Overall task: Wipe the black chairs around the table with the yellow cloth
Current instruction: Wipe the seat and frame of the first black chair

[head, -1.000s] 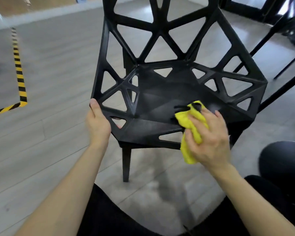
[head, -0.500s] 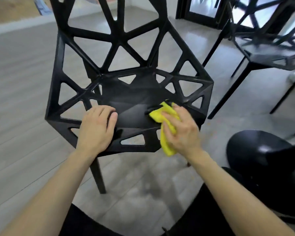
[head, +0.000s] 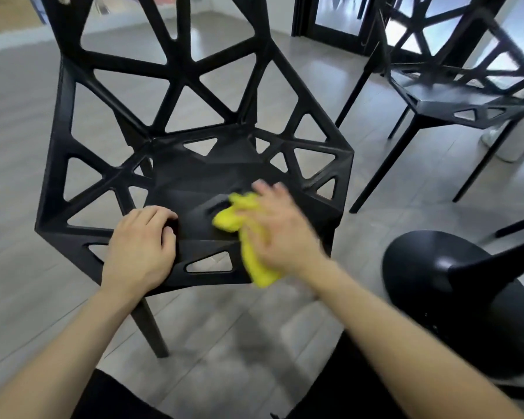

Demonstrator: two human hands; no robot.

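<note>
Currently wiping: black chair point(head: 194, 179), seat panel
Yellow cloth point(head: 228, 217): bunched on the seat's front right, its tail hanging over the front edge
Right hand point(head: 280, 234): blurred, fingers lying over the cloth; whether they curl round it, cannot tell
Left hand point(head: 141, 247): fingers curled over the seat's front left edge, bracing it
Risk: loose tail could catch in a triangular cutout
Second chair point(head: 454, 95): behind and right, untouched

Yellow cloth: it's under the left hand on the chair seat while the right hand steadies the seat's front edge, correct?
Not quite: the hands are swapped. The head view shows the right hand pressing the yellow cloth on the chair seat, while the left hand steadies the seat's front edge.
</note>
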